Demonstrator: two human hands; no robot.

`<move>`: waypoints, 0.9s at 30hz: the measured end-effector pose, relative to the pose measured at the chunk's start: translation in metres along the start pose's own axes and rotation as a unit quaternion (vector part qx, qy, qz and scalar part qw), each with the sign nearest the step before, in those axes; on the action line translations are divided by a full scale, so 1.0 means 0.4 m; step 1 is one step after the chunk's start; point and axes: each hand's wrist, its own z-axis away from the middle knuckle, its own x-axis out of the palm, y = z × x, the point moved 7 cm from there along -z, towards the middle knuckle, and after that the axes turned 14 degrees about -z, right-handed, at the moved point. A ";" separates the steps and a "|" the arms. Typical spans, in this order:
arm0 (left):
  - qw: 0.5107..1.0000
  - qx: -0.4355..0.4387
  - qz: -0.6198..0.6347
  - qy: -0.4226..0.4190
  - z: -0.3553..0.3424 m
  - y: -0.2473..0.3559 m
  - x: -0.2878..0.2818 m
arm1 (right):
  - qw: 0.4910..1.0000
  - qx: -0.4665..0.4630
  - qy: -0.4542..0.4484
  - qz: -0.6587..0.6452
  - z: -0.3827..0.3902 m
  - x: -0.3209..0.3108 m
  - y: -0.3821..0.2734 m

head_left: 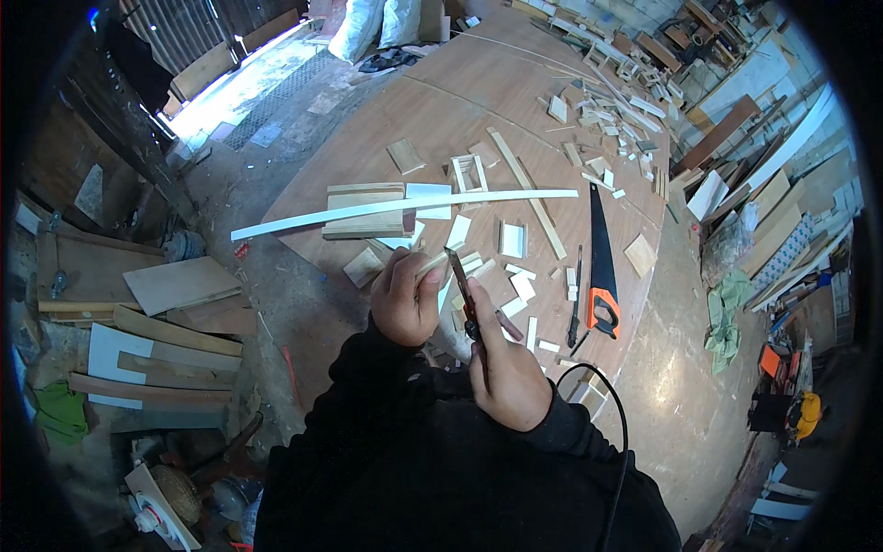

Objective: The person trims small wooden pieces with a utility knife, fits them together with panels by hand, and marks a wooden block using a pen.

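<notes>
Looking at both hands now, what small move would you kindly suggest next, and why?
Probably a light stroke of the bladed tool along the small wood piece: the right hand holds the tool with its tip close to the piece, which the left hand pinches.

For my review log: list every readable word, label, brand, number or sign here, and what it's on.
None can be read in this view.
Handsaw: any marking is too small to make out.
White sacks: too blurred to tell whether they carry print.
Thin tool in the right hand: too small to tell.
</notes>
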 end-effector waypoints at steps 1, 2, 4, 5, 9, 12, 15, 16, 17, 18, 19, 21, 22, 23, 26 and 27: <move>1.000 -0.001 -0.001 0.001 -0.002 -0.001 -0.007 | 0.999 0.040 -0.015 -0.006 0.002 0.002 0.003; 1.000 0.005 0.002 -0.009 -0.004 0.001 -0.009 | 0.996 0.081 -0.030 -0.012 0.005 0.006 0.010; 1.000 0.010 0.004 -0.019 -0.003 -0.001 -0.012 | 0.999 0.047 -0.021 -0.007 0.005 0.007 0.003; 0.999 0.014 0.009 -0.028 -0.002 -0.001 -0.012 | 1.000 0.013 -0.011 -0.002 0.005 0.005 -0.004; 0.998 0.014 0.026 -0.050 -0.001 0.001 -0.022 | 1.000 -0.004 -0.010 -0.010 0.009 0.015 0.001; 0.998 0.017 0.033 -0.059 0.000 0.000 -0.025 | 1.000 -0.002 -0.010 -0.015 0.012 0.018 -0.002; 0.996 0.007 0.029 -0.078 0.008 -0.006 -0.026 | 1.000 0.019 -0.018 -0.013 0.016 0.022 0.003; 0.996 0.006 0.029 -0.080 0.010 -0.006 -0.026 | 0.999 0.023 -0.019 -0.016 0.018 0.025 0.007; 0.996 0.007 0.024 -0.083 0.010 -0.003 -0.026 | 0.999 0.027 -0.020 -0.020 0.020 0.026 0.011; 0.996 0.007 0.020 -0.086 0.009 0.000 -0.027 | 0.999 0.029 -0.020 -0.021 0.022 0.026 0.009; 0.996 0.006 0.021 -0.089 0.011 0.002 -0.028 | 0.999 0.028 -0.020 -0.018 0.024 0.025 0.005; 0.995 0.001 0.024 -0.100 0.017 0.003 -0.027 | 0.999 0.028 -0.019 -0.017 0.029 0.024 0.004; 0.994 0.001 0.025 -0.102 0.020 0.003 -0.027 | 0.999 0.031 -0.018 -0.025 0.031 0.025 0.005; 0.994 0.005 0.024 -0.107 0.024 0.004 -0.028 | 0.999 0.034 -0.018 -0.033 0.035 0.027 0.006; 0.993 0.014 0.025 -0.114 0.028 0.006 -0.026 | 0.998 0.043 -0.012 -0.033 0.044 0.029 0.012; 0.993 0.019 0.027 -0.115 0.029 0.008 -0.025 | 0.998 0.045 -0.011 -0.033 0.047 0.029 0.014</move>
